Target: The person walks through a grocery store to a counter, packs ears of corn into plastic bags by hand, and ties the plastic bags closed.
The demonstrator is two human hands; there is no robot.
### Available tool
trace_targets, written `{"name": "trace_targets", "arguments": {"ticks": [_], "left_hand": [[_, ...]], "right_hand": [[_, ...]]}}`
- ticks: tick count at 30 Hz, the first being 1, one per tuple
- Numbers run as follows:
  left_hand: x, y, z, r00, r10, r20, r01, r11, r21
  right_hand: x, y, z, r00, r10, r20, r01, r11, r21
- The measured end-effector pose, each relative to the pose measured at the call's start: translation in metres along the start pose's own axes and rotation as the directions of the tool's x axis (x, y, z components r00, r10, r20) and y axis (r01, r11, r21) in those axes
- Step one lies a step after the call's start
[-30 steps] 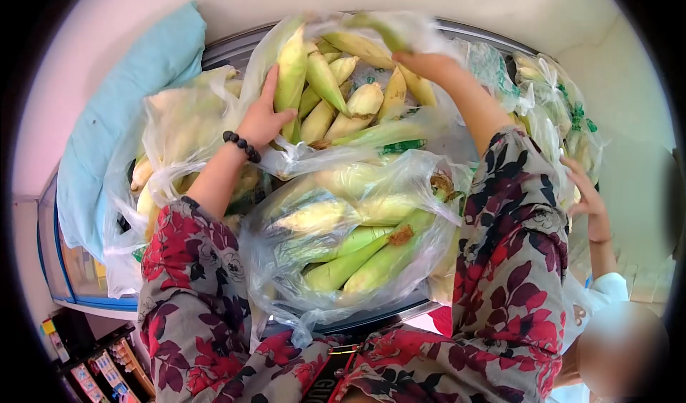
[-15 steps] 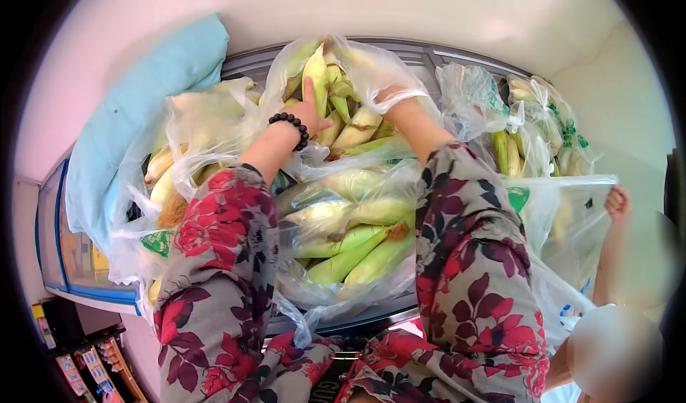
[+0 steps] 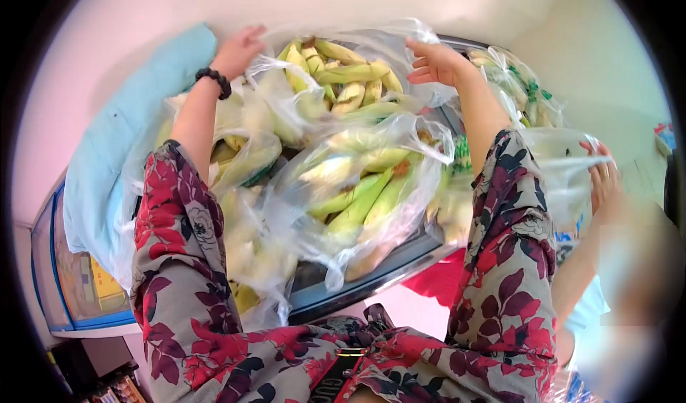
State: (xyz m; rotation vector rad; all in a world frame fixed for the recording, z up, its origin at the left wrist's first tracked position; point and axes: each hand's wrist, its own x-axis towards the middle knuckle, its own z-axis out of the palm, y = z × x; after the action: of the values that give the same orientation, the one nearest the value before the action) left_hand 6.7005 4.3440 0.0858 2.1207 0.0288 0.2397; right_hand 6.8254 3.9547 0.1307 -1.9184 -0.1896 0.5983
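Note:
At the back, an open clear plastic bag (image 3: pixel 312 87) holds several ears of corn (image 3: pixel 350 74) in green and yellow husks. My left hand (image 3: pixel 241 50), a black bead bracelet on its wrist, hovers by the bag's upper left side. Its fingers look apart, a little blurred, with nothing seen in them. At the bag's upper right, my right hand (image 3: pixel 437 63) has spread fingers beside the plastic rim; whether it touches the film I cannot tell. Nearer me lies another clear bag of corn (image 3: pixel 350 203).
More bagged corn (image 3: pixel 246 246) lies at left, and tied bags (image 3: pixel 525 81) at right. A light blue cushion-like bundle (image 3: pixel 114 146) leans at the left wall. At right, another person's hand (image 3: pixel 602 163) holds a clear plastic bag (image 3: pixel 561 153).
Both my hands have come out of the back bag and moved apart, left hand to the left, right hand to the right. The bag's mouth is wider, and the view has shifted.

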Motion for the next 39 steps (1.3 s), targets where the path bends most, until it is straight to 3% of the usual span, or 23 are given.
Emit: {"name": "trace_targets", "arguments": {"ticks": [2, 3, 5, 8, 10, 14, 15, 16, 18, 21, 24, 27, 30, 32, 34, 35, 36, 39], "left_hand": [[-0.044, -0.001, 0.014, 0.982, 0.177, -0.068, -0.162, 0.968, 0.190], [-0.068, 0.000, 0.021, 0.950, 0.297, -0.098, -0.256, 0.918, 0.303], [-0.120, -0.003, 0.010, 0.930, 0.368, -0.023, -0.345, 0.890, 0.299], [-0.208, 0.003, -0.028, 0.944, 0.322, -0.066, -0.293, 0.916, 0.274], [-0.271, -0.011, -0.052, 0.952, 0.273, -0.136, -0.234, 0.940, 0.250], [-0.406, -0.046, -0.080, 0.932, 0.044, -0.361, -0.011, 0.996, 0.093], [-0.436, -0.050, -0.079, 0.890, 0.004, -0.455, 0.031, 0.997, 0.070], [-0.456, -0.059, -0.073, 0.815, -0.106, -0.570, 0.061, 0.993, -0.098], [-0.502, -0.081, -0.055, 0.606, -0.375, -0.702, 0.072, 0.904, -0.421], [-0.517, -0.084, -0.034, 0.597, -0.302, -0.743, 0.050, 0.939, -0.341], [-0.512, -0.064, -0.031, 0.639, -0.024, -0.769, 0.134, 0.988, 0.081], [-0.519, -0.040, -0.016, 0.682, 0.019, -0.732, 0.067, 0.994, 0.088], [-0.531, -0.038, 0.011, 0.724, -0.039, -0.689, 0.053, 0.999, -0.001], [-0.541, -0.009, 0.032, 0.776, -0.001, -0.631, 0.069, 0.994, 0.084], [-0.549, 0.006, 0.048, 0.814, 0.049, -0.579, 0.074, 0.980, 0.186], [-0.550, 0.013, 0.054, 0.822, 0.088, -0.563, 0.031, 0.980, 0.199], [-0.550, 0.019, 0.057, 0.832, 0.126, -0.540, -0.004, 0.975, 0.221], [-0.546, 0.033, 0.063, 0.837, 0.246, -0.489, -0.123, 0.955, 0.270]], "right_hand": [[-0.027, 0.014, 0.017, 0.998, -0.055, -0.037, 0.051, 0.994, -0.095], [-0.048, 0.021, 0.026, 0.995, -0.092, -0.042, 0.091, 0.996, -0.024], [-0.103, 0.033, 0.049, 0.971, -0.240, -0.026, 0.241, 0.959, 0.147], [-0.216, 0.066, 0.085, 0.909, -0.415, -0.042, 0.407, 0.858, 0.312], [-0.296, 0.118, 0.098, 0.910, -0.413, 0.015, 0.388, 0.865, 0.317], [-0.412, 0.238, 0.154, 0.989, 0.054, -0.140, 0.033, 0.832, 0.554], [-0.433, 0.277, 0.169, 0.967, 0.192, -0.166, -0.097, 0.884, 0.458], [-0.451, 0.314, 0.183, 0.924, 0.324, -0.203, -0.237, 0.903, 0.359], [-0.480, 0.361, 0.207, 0.833, 0.543, -0.102, -0.501, 0.821, 0.274], [-0.507, 0.409, 0.230, 0.809, 0.588, -0.023, -0.587, 0.809, 0.029], [-0.537, 0.458, 0.240, 0.925, 0.346, -0.155, -0.377, 0.790, -0.483], [-0.582, 0.496, 0.249, 0.888, 0.310, -0.340, -0.424, 0.838, -0.343], [-0.647, 0.584, 0.268, 0.827, 0.428, -0.366, -0.504, 0.852, -0.142], [-0.704, 0.601, 0.289, 0.732, 0.620, -0.284, -0.617, 0.779, 0.109], [-0.768, 0.612, 0.311, 0.738, 0.619, -0.269, -0.640, 0.768, 0.011], [-0.803, 0.649, 0.329, 0.893, 0.333, -0.303, -0.435, 0.811, -0.391], [-0.837, 0.689, 0.354, 0.977, 0.040, -0.210, -0.183, 0.661, -0.728], [-0.886, 0.686, 0.401, 0.919, 0.294, -0.263, -0.388, 0.792, -0.471]]}}
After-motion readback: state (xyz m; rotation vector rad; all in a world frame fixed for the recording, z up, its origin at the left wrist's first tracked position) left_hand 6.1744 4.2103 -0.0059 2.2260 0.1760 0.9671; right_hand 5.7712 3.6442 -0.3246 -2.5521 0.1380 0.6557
